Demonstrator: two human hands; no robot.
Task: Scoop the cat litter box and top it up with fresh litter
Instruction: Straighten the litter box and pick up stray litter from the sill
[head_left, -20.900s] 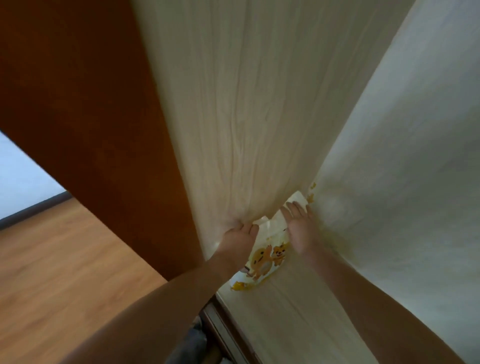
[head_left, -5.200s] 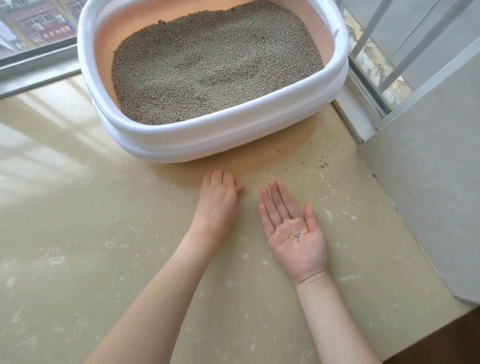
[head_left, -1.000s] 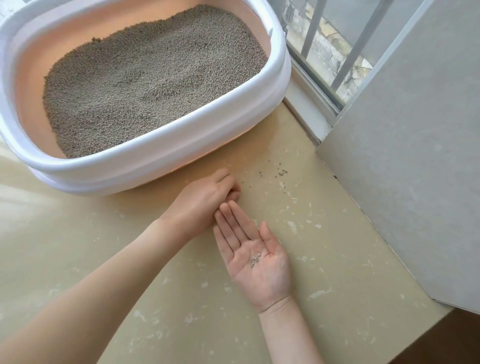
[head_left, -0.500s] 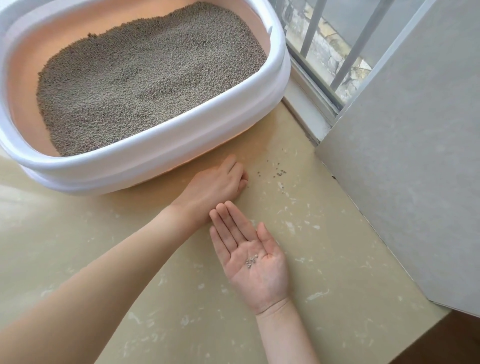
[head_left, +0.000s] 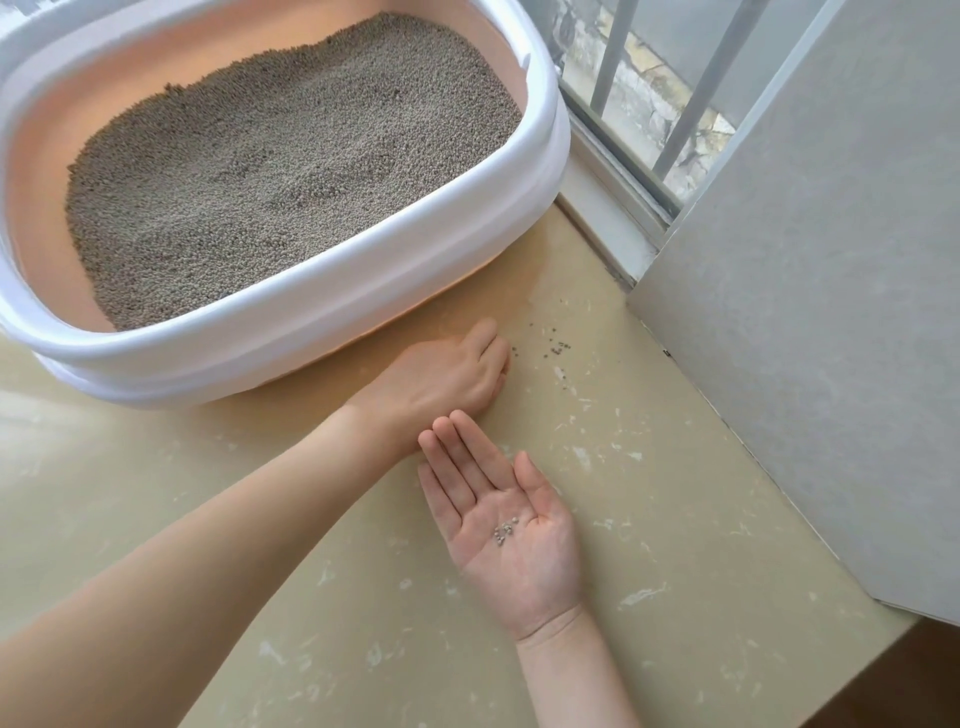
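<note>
- Right hand (head_left: 511, 530) lies palm up on the floor (head_left: 675, 493), fingers (head_left: 462, 457) straight, a few granules (head_left: 505, 531) on the palm.
- Left hand (head_left: 441, 379) palm down, fingers loosely curled, gripping nothing visible.
- Stray grains (head_left: 558, 347) just beyond its fingertips.
- Litter box (head_left: 322, 312) just behind, litter (head_left: 285, 161) inside.

One litter box (head_left: 291, 317), filled with grey litter (head_left: 291, 161). Two hands: left hand (head_left: 441, 379), right hand (head_left: 511, 525). Small cluster of granules in right palm (head_left: 505, 530); exact count unclear. Several loose granules on floor (head_left: 558, 347). Three window bars (head_left: 608, 57) visible.
</note>
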